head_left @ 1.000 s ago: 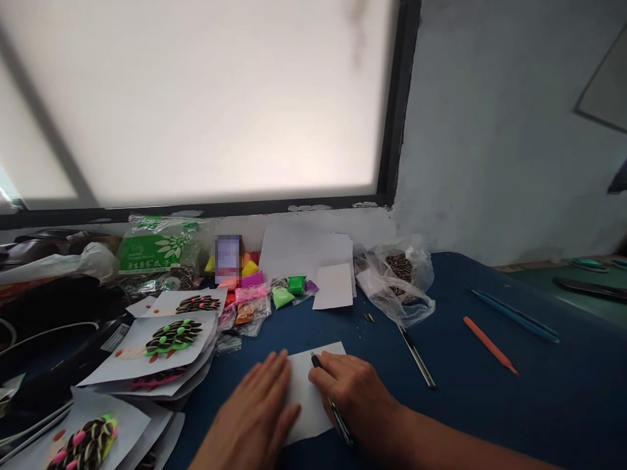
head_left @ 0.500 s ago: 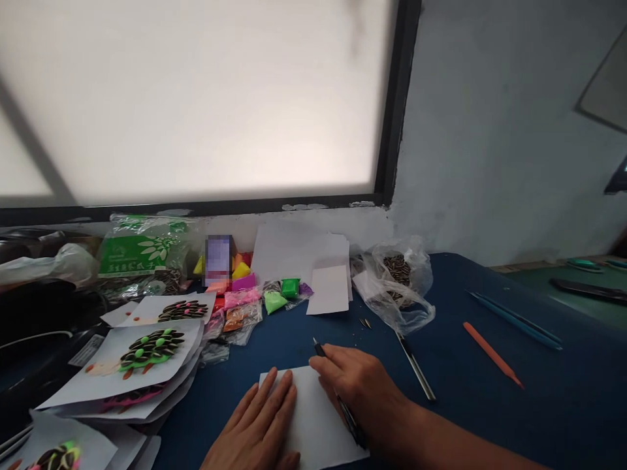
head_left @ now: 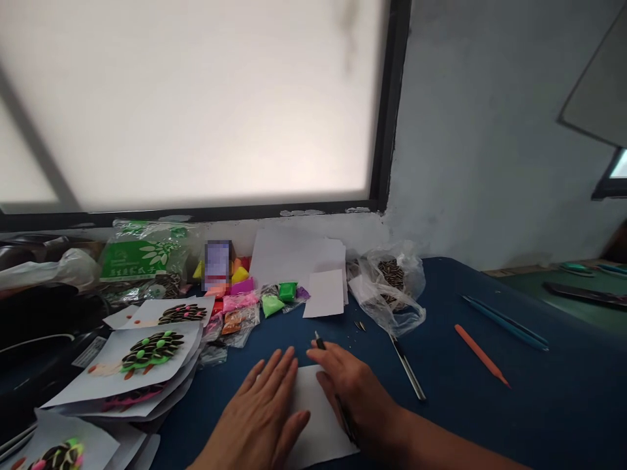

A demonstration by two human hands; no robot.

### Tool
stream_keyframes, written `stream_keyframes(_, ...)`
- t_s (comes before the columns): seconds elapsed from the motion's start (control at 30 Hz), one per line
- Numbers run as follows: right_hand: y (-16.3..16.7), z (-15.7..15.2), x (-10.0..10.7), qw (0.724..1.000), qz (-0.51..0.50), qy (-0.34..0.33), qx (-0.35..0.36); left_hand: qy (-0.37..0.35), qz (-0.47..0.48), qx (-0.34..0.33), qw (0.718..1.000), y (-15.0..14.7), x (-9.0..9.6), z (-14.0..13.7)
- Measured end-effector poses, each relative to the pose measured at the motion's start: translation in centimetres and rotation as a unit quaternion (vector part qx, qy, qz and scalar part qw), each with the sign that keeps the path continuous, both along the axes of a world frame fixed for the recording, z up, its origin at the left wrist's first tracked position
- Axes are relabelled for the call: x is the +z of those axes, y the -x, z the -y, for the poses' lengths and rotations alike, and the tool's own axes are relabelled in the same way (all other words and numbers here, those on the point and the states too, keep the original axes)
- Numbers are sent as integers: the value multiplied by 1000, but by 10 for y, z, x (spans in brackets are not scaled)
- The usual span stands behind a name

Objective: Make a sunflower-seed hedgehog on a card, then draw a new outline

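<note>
A blank white sheet of paper [head_left: 321, 440] lies on the blue tabletop in front of me. Across its left side rests my left hand [head_left: 259, 418], fingers stretched out and thumb spread over the paper. My right hand [head_left: 365, 395] is at the sheet's right side, closed round a black pen [head_left: 347, 423]. One slim end of the pen pokes out past the fingertips, away from me and clear of the page's top edge. Its other end slopes down under the palm, partly hidden.
Seed-covered hedgehog pictures [head_left: 147, 356] are stacked at left. Behind are coloured clay packets [head_left: 240, 300], a green seed bag [head_left: 142, 254], white sheets [head_left: 294, 254] and a clear bag of seeds [head_left: 392, 281]. A silver-and-black pen [head_left: 409, 369], orange tool [head_left: 482, 356] and blue tweezers [head_left: 507, 323] lie right.
My left hand has slid up and its thumb has spread further across the paper. The right hand keeps the pen with its fingers shifted slightly. The whole view has turned a little right.
</note>
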State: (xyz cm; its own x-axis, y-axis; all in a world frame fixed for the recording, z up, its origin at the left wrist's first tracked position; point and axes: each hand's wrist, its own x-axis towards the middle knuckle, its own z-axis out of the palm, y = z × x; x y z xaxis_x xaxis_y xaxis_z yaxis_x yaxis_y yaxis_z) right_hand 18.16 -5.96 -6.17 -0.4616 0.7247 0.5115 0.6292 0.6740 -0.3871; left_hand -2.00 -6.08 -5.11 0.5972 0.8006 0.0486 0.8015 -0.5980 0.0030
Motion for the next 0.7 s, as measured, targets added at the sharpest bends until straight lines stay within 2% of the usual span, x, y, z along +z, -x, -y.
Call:
stream_keyframes(0.1,-2,-1,5,992,-115,22,-35,14,38,-46,998,-20,-2,-11)
stream_keyframes(0.17,-2,0,9,986,-155,38,-39,26,49,-68,996,-27,-7,-17)
stream_keyframes(0.27,-3,1,13,985,-158,62,-6,15,64,-79,995,-28,-17,-23)
stream_keyframes(0.4,-1,2,6,986,-157,17,46,-18,75,-61,995,-27,-25,-22)
stream_keyframes(0.53,1,3,-4,994,-102,24,19,8,53,-43,998,-28,-22,-21)
stream_keyframes(0.6,1,3,-7,999,-36,33,12,17,48,-40,998,-23,-19,-23)
stream_keyframes(0.7,0,3,-10,997,65,14,27,23,34,-23,999,-7,-18,-31)
